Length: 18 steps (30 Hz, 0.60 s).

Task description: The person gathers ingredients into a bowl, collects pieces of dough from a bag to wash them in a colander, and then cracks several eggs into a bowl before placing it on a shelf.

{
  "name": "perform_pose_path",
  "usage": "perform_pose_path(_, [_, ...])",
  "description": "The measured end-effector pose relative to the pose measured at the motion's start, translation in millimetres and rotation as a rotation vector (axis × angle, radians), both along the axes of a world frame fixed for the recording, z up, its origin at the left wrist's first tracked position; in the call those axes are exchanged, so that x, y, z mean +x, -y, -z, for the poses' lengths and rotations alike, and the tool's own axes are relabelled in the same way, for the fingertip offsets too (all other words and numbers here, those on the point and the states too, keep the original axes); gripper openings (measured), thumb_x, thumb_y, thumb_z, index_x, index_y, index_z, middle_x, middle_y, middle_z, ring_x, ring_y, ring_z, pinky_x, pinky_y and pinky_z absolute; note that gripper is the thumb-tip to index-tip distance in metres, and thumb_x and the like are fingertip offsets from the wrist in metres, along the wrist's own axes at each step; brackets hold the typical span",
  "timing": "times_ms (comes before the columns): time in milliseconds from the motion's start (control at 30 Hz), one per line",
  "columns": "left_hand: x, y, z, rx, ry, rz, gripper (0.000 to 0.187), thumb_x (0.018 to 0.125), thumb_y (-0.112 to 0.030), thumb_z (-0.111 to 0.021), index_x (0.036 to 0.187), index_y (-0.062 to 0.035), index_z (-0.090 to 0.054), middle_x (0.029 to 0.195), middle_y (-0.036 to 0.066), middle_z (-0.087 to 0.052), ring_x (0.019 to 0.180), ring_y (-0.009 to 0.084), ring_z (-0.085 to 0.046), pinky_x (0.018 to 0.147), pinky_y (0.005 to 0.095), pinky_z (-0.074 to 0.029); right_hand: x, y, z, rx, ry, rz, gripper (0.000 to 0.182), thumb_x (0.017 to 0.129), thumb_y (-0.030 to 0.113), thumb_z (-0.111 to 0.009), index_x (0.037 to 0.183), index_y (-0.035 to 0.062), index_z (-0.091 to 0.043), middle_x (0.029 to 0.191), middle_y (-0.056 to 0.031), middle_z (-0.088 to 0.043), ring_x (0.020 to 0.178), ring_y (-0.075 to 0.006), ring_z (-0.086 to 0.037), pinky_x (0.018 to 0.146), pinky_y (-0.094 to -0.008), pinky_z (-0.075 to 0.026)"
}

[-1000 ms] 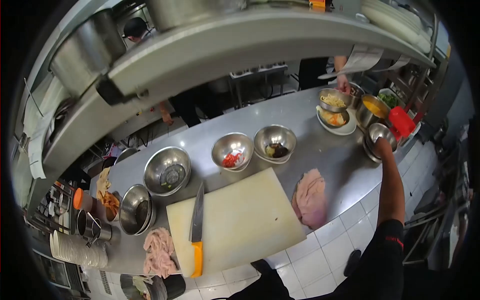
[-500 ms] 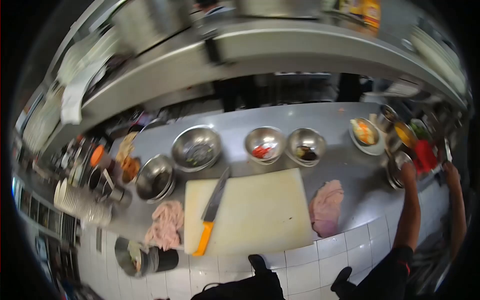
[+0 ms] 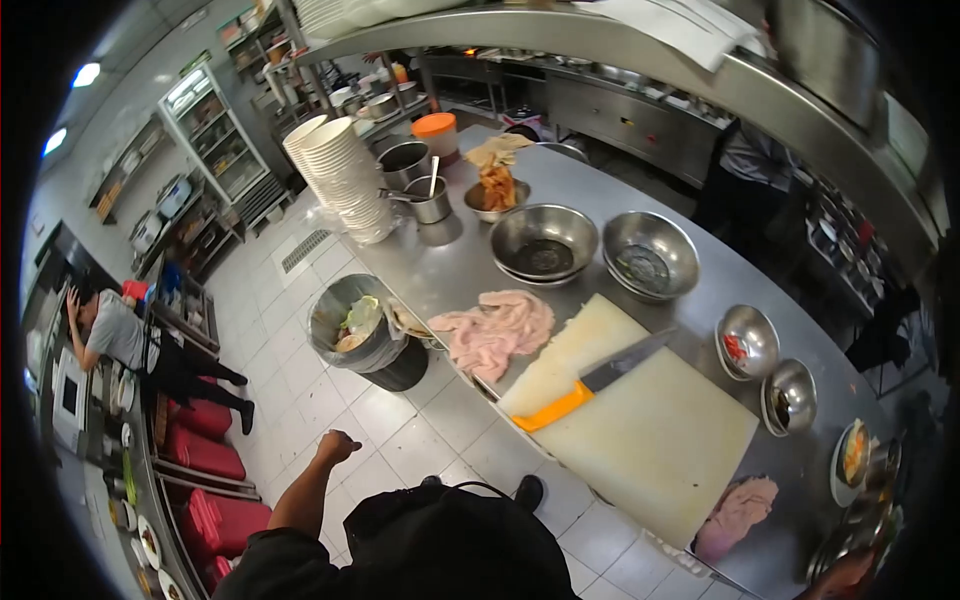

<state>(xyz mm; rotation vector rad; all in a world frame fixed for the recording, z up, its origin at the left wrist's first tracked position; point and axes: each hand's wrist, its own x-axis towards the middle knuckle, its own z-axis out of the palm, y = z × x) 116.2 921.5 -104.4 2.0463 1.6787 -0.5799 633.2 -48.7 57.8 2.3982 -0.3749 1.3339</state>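
Currently, the right grip (image 3: 846,574) was located at the lower right border of the view, at the stacked steel bowls (image 3: 848,532). The bowls lay at the far right end of the tabletop (image 3: 425,280), immediately above the grip in the view. Dim light and the border hid the fingers; whether they were spread or pinching a rim, and whether contact existed, could not be determined. A white plate (image 3: 842,490) carrying a bowl of food (image 3: 856,452) stood just beyond the stack. A folded pink cloth (image 3: 738,515) lay to the left of the stack, against the cutting board (image 3: 640,430).

The left grip (image 3: 338,447) hung above the tiled floor (image 3: 400,465), well apart from the steel bowls and clear of the tabletop edge. Its fingers were curled loosely together. The lined waste bin (image 3: 400,362) was the nearest item to it. A chef's knife (image 3: 588,386) with an orange handle lay diagonally on the cutting board, apart from both grips.
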Motion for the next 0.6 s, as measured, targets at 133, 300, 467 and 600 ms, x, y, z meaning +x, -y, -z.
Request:
perform_pose_path(133, [-19,0,4,0.093,0.281,-0.042,0.032,0.079,-0.031,-0.067,0.092,-0.0021,-0.071,0.094,0.018,-0.069,0.09,0.0311,-0.066,0.081,0.039,-0.052,-55,-178,-51,0.003,0.296,-0.21,0.031,0.094,0.027,-0.045,0.085,0.0017,-0.062,0.078,-0.0176,-0.059,0.072,-0.0352,-0.054,0.07,-0.0492,-0.042])
perform_pose_path(300, [5,-7,-18,-0.064,0.76,-0.254,0.022,0.083,-0.018,-0.063,0.092,0.0009,-0.07,0.08,0.011,-0.069,0.066,0.0178,-0.065,0.063,0.0308,-0.054,-123,-407,-112,0.434,0.202,-0.621,0.03,0.09,0.028,-0.053,0.082,0.0019,-0.065,0.081,-0.018,-0.062,0.076,-0.0338,-0.058,0.073,-0.0487,-0.045])
perform_pose_path(467, [33,-7,-100,-0.588,1.213,-0.324,0.025,0.089,-0.023,-0.064,0.102,-0.0015,-0.065,0.092,0.006,-0.066,0.074,0.0128,-0.062,0.068,0.0277,-0.052,-144,-576,-98,0.516,-0.273,-1.415,0.013,0.08,-0.008,-0.048,0.087,-0.0041,-0.059,0.092,-0.0143,-0.06,0.086,-0.0283,-0.058,0.08,-0.0341,-0.045])
perform_pose_path(600, [22,-24,-147,-0.868,1.317,-0.401,0.034,0.09,-0.031,-0.062,0.102,0.0005,-0.06,0.092,0.009,-0.064,0.074,0.0182,-0.065,0.068,0.0302,-0.056,-243,-787,-92,0.311,-0.582,-1.943,0.014,0.063,-0.009,-0.054,0.074,-0.001,-0.055,0.077,-0.0146,-0.056,0.078,-0.0321,-0.057,0.074,-0.0396,-0.046])
